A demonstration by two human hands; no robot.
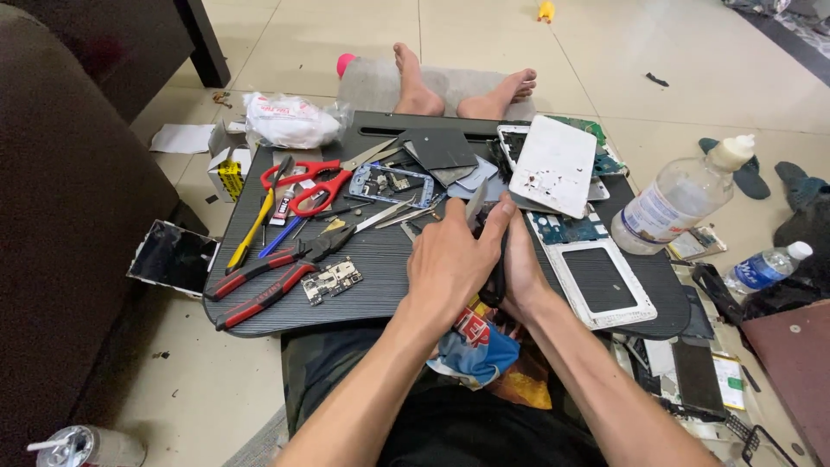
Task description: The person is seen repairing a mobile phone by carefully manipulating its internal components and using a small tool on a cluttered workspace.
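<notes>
Both my hands meet over the near middle of a dark lap tray (380,259). My left hand (450,259) is curled around a small dark object, its thumb raised beside a thin grey blade-like piece (476,203) that sticks up between the hands. My right hand (519,268) presses against the left and grips a dark handle or part (499,277); what it is I cannot tell, as the hands hide most of it. Just beyond the fingers lie tweezers (385,214) and a blue phone frame (391,184).
On the tray lie red scissors (316,183), red-handled pliers (268,285), a small circuit board (332,280), a white phone back (554,165) and a white-framed panel (600,281). A clear bottle (679,197) stands right, a cracked screen (173,256) left. My bare feet (462,91) rest beyond the tray.
</notes>
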